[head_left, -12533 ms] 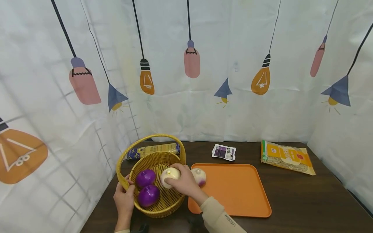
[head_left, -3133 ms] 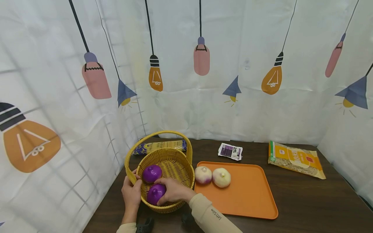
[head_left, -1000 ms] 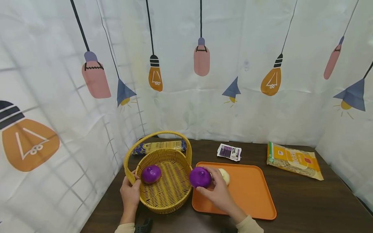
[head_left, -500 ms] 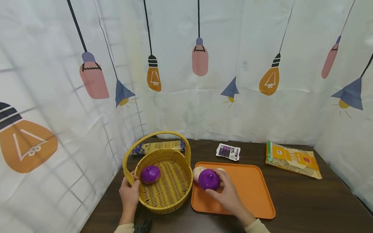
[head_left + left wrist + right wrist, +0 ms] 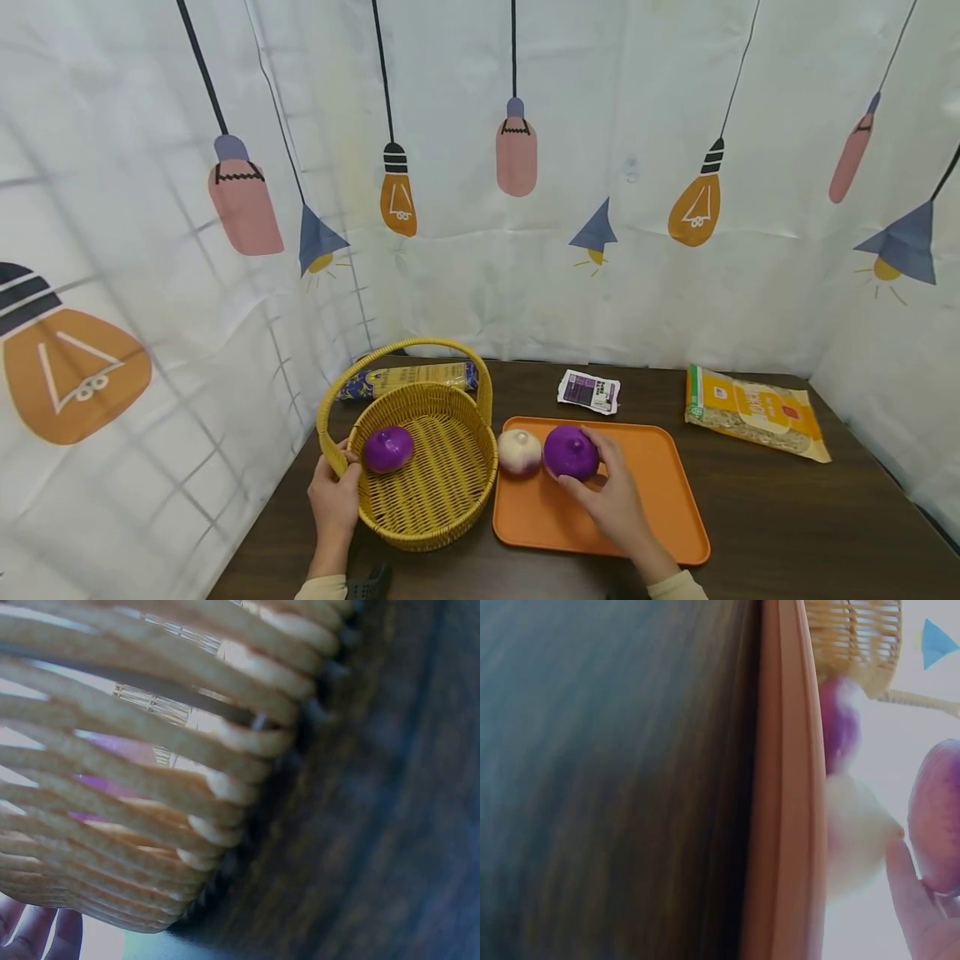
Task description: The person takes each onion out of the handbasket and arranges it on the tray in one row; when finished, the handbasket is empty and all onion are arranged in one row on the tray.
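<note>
My right hand [image 5: 615, 492] holds a purple onion [image 5: 572, 452] between thumb and fingers, over the orange tray [image 5: 600, 533]. In the right wrist view this onion hangs above a whitish onion [image 5: 855, 832], which it hides in the head view. Beside it on the tray sits a white onion with purple tints [image 5: 520, 452]. My left hand [image 5: 335, 500] grips the yellow wicker basket [image 5: 427, 533] at the left foot of its handle. Another purple onion [image 5: 388, 449] lies in the basket; through the weave, a bit of purple shows in the left wrist view.
Behind the basket lies a blue and yellow packet [image 5: 408, 379]. A small white and purple sachet [image 5: 588, 392] is behind the tray. Toward the right stands a yellow bag of grain [image 5: 757, 412] on the dark table [image 5: 787, 517]. Printed curtains enclose the back and sides.
A white onion has gone from the basket to the tray. Afterwards my right hand lifted a purple onion from the basket and carried it right, over the tray. My left hand stays on the basket.
</note>
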`<state>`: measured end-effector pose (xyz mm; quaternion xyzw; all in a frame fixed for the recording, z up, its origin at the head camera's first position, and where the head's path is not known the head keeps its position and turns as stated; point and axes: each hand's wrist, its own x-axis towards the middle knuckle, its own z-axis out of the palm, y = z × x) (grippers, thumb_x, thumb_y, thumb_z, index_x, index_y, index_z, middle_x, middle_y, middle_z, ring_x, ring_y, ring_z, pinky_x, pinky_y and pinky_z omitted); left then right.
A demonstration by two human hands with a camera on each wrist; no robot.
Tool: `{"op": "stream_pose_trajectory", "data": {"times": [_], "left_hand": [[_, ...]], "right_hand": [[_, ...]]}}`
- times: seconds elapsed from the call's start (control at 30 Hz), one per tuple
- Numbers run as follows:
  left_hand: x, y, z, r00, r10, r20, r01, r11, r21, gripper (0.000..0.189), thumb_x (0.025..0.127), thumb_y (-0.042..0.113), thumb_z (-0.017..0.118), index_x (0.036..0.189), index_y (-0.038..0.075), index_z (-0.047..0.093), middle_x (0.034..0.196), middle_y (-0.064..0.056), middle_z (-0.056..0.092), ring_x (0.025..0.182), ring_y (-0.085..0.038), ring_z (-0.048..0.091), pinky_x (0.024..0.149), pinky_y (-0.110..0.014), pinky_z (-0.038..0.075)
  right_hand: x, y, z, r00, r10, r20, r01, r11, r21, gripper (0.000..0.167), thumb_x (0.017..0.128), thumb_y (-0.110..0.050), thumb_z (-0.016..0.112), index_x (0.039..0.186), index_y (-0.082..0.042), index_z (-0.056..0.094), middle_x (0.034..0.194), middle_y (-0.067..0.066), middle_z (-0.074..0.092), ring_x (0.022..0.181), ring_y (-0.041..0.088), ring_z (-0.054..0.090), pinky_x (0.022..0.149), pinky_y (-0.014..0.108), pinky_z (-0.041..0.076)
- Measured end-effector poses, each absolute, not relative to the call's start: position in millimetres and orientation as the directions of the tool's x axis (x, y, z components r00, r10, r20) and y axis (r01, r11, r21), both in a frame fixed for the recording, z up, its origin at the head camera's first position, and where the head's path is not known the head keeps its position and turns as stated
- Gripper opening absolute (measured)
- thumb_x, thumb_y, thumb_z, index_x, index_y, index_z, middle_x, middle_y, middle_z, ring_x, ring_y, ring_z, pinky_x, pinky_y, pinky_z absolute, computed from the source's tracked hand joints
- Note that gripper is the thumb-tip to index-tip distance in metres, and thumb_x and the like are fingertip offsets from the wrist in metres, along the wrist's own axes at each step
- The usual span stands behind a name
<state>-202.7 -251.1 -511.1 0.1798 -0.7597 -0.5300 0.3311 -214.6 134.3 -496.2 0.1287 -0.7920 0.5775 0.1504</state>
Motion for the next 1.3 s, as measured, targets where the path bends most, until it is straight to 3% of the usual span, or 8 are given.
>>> {"op": "stream_pose_trajectory", "data": {"times": [0.2,0.43,1.0,1.13,1.3], "left_hand": [[-203,-251,-512,-0.715,-0.622,0.318,0.090,0.370,0.925,0.013,0.086,0.001,0.058,0.098,-0.001,0.063,0.125,-0.012,0.065,0.098,-0.005,0.052,0.075,-0.008,0.037],[-203,-250,-511,-0.720,-0.618,0.316,0.096,0.362,0.927,0.013,0.086,0.001,0.058,0.098,0.000,0.062,0.123,-0.015,0.065,0.100,-0.012,0.055,0.075,-0.008,0.038],[-204,-252,-512,-0.712,-0.621,0.328,0.093,0.380,0.920,0.012,0.085,0.000,0.057,0.096,-0.001,0.061,0.123,-0.014,0.066,0.101,-0.007,0.053,0.078,-0.010,0.036],[-203,-252,-511,-0.709,-0.622,0.333,0.098,0.380,0.920,0.011,0.084,0.000,0.057,0.095,-0.001,0.061,0.122,-0.014,0.066,0.100,-0.007,0.054,0.078,-0.011,0.036],[-204,-252,-511,-0.709,-0.623,0.331,0.098,0.378,0.921,0.011,0.084,0.000,0.058,0.095,-0.001,0.061,0.122,-0.015,0.066,0.099,-0.004,0.053,0.078,-0.011,0.036]], "right_hand": [[-215,151,-499,-0.939,0.025,0.343,-0.318,0.317,-0.894,0.071,0.079,-0.018,0.081,0.141,-0.012,0.047,0.135,0.009,0.048,0.113,0.027,0.051,0.080,0.024,0.052],[-217,170,-499,-0.951,0.093,0.294,-0.249,0.330,-0.911,0.070,0.083,-0.022,0.078,0.143,-0.012,0.044,0.138,0.012,0.045,0.113,0.030,0.051,0.079,0.018,0.049],[-225,189,-505,-0.952,0.149,0.266,-0.211,0.311,-0.927,0.071,0.085,-0.015,0.076,0.145,-0.005,0.040,0.143,0.019,0.042,0.115,0.035,0.050,0.077,0.013,0.045],[-228,194,-510,-0.954,0.145,0.262,-0.197,0.356,-0.913,0.072,0.083,-0.011,0.078,0.143,-0.002,0.040,0.141,0.020,0.043,0.113,0.037,0.052,0.080,0.017,0.046],[-231,198,-515,-0.961,0.140,0.240,-0.170,0.386,-0.907,0.073,0.081,-0.010,0.079,0.143,0.001,0.040,0.137,0.023,0.045,0.110,0.042,0.054,0.085,0.034,0.050]]}}
